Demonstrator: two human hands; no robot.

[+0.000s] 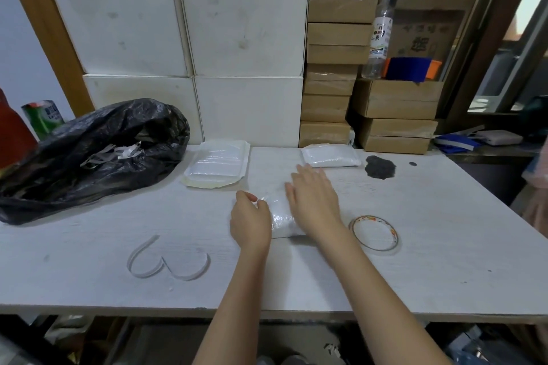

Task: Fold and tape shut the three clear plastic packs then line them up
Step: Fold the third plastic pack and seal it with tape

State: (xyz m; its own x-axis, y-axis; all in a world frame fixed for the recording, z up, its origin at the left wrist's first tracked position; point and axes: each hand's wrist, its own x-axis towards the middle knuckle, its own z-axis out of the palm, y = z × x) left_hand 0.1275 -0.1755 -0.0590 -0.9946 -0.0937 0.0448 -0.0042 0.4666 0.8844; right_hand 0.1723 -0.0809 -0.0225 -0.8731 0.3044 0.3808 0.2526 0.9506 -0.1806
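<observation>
The clear plastic pack being worked lies on the bench directly under and between both hands. The left hand sits at its left edge with fingers curled, thumb and fingertips seeming to pinch the film or a small bit of tape there; which one is too fine to tell. The right hand lies flat across the pack's right side, fingers straight and spread, pressing it down and holding nothing.

The main risk, as I judge it, is the fold springing open. The film is slick and the filling looks bulky, so if the right hand lifts before tape bridges the flap, the fold is likely to relax and the tape would land crooked or on itself. Pressing too far from the fold edge would let the pack slide across the smooth bench.

The tape roll rests just to the right of the right hand, so fetching it means freeing that pressing hand. A curled tape strip lies to the near left of the left hand and could stick to a forearm.

Beyond the hands, a second pack lies just past the right fingertips, and a stack of flat packs lies to the far left. A careless push forward could knock the second pack out of line.
</observation>
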